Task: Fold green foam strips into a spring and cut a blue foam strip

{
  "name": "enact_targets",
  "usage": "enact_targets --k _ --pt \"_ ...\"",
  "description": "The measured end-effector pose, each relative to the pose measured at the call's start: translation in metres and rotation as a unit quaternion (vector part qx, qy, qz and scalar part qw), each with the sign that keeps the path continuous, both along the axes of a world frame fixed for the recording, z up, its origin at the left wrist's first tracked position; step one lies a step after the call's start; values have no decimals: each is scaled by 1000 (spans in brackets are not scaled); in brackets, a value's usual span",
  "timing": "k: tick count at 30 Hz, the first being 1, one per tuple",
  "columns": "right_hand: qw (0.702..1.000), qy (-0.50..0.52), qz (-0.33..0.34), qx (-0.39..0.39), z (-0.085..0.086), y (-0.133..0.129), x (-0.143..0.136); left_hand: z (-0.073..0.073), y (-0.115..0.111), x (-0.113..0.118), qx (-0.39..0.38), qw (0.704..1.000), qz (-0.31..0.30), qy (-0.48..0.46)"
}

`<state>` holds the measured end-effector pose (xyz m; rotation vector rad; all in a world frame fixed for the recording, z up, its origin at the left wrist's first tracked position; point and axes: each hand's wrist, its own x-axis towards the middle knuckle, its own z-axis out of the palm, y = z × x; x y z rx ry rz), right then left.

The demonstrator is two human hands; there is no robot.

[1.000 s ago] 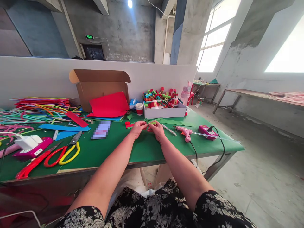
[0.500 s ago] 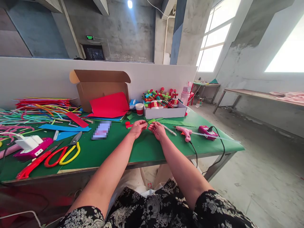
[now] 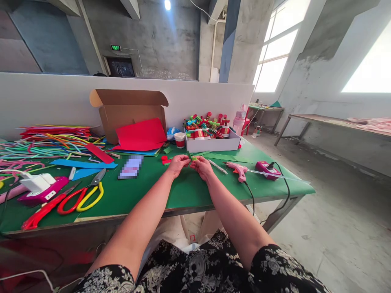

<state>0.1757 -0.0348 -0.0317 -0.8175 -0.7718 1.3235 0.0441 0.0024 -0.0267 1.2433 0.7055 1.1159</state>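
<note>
Both my hands meet over the green table, in front of the white box. Fingertips of my left hand [image 3: 179,165] pinch one end of a small green strip [image 3: 194,159], which looks like paper or felt. My right hand [image 3: 202,167] is closed on its other side, with fingers curled. Part of the strip is hidden by the fingers, and a darker green bit stands up between the hands. Just left of them lie small red pieces [image 3: 165,160]. A flat green strip [image 3: 227,157] lies behind my right hand, near a thin whitish stick [image 3: 218,167].
A pink glue gun [image 3: 239,171] and a purple power socket [image 3: 267,169] with a cord are at right. Scissors [image 3: 90,193], a phone [image 3: 130,167] and pipe cleaners [image 3: 49,148] are at left. The white box [image 3: 214,145] of colourful figures, a paper cup [image 3: 180,141] and cardboard box [image 3: 131,99] stand behind.
My right fingers have closed in on the green strip and moved slightly nearer my left hand. The strip now shows less, with a darker bit upright. Other things stay put.
</note>
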Motion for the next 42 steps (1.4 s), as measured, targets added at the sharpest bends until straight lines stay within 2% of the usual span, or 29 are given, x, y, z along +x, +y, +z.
enact_targets --k 10,19,30,38,42 --pt "1000 -22 -2 16 0 -1 -1 4 -4 1 12 1000 27 7" --pt "998 -43 -28 25 -2 1 -1 -1 1 5 8 998 51 20" --pt "997 -59 -42 24 -4 3 -3 -4 6 -1 19 999 44 18" --pt "997 -27 -62 29 -3 6 3 3 -2 -1 -7 999 -24 -30" --pt "997 -34 -53 32 -3 3 -1 0 -3 1 0 1000 -2 -5"
